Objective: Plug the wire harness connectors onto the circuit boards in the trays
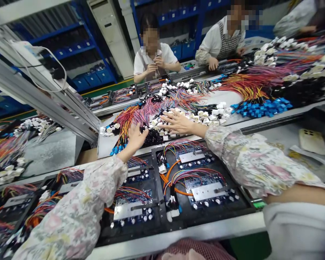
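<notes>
My left hand (137,138) reaches over the left end of a pile of wire harnesses (148,112), its fingers apart and nothing visible in them. Over the white connectors (203,116) of the same pile, my right hand (178,122) lies palm down with its fingers spread. Whether either hand presses on the harnesses is hard to tell. Below my hands, black trays (158,187) hold blue circuit boards (206,184) with silver metal plates and coloured wires. Blue connectors (118,148) stick out beside my left wrist.
More harnesses (249,81) with blue and white connectors lie to the right. A metal post frame (56,90) rises at left. Across the line are a person (155,63) and a second person (222,41). A phone (312,141) lies on the right-hand shelf.
</notes>
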`<state>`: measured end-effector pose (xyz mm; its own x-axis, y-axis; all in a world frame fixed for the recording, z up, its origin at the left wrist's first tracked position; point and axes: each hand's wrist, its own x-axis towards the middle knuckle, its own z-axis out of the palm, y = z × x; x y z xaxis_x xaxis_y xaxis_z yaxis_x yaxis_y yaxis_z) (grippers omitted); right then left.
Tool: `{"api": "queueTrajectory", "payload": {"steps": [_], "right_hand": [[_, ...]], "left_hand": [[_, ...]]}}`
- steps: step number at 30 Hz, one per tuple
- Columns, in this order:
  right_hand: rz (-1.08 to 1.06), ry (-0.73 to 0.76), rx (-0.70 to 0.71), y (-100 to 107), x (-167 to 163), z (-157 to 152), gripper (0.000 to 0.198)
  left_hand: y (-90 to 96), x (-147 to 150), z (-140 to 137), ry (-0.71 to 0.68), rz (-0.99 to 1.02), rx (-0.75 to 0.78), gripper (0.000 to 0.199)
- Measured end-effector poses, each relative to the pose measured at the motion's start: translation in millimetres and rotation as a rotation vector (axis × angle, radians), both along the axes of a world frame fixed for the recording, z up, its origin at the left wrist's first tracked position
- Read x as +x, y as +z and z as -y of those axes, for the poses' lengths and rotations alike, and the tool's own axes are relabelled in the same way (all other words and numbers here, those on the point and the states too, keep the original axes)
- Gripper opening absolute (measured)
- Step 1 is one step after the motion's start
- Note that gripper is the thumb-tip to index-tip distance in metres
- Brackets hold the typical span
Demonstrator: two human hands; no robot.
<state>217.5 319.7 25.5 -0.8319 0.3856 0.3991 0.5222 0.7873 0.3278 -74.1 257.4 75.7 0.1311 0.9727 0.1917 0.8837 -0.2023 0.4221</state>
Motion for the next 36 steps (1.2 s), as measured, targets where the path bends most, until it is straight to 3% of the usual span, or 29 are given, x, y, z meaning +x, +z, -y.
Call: {"api": "queueTrajectory", "payload": {"steps": [3, 7, 10, 15, 20, 24, 29, 32, 36], "right_hand": [[-0.112, -0.118, -0.007, 5.9, 45.2, 12.9, 0.065], [-0.382, -0.512, 0.078, -10.1, 131.2, 37.2, 0.074], [-0.295, -0.535, 0.063, -34.5, 166.0, 48.9, 0.077], [-0.236, -0.520, 0.065, -60.4, 156.5, 33.3, 0.066], [-0.270, -0.546, 0.073, -58.2, 153.6, 10.8, 0.059], [-0.218, -0.499, 0.050, -59.2, 162.8, 21.4, 0.067], [-0.149, -0.296, 0.001, -68.7, 157.6, 27.6, 0.066], [-0.155, -0.306, 0.010, -69.2, 147.0, 19.3, 0.060], [-0.119, -0.334, -0.026, -58.8, 139.2, 20.8, 0.061]], "left_hand": [[-0.1, 18.7, 21.3, -0.065, -0.036, -0.023, 0.067], [-0.1, 32.3, 33.9, -0.287, -0.214, 0.022, 0.061], [-3.6, 56.7, 23.3, -0.453, -0.363, 0.113, 0.055], [-17.5, 127.8, -11.6, -0.743, -0.577, 0.337, 0.067], [-27.3, 176.0, -42.4, -0.828, -0.720, 0.395, 0.077], [-28.4, 181.0, -56.3, -0.904, -0.731, 0.411, 0.069], [-29.7, 177.7, -63.2, -0.961, -0.721, 0.441, 0.068], [-31.8, 181.3, -64.4, -0.928, -0.708, 0.438, 0.055], [-29.4, 186.4, -61.8, -0.898, -0.696, 0.418, 0.053]]}}
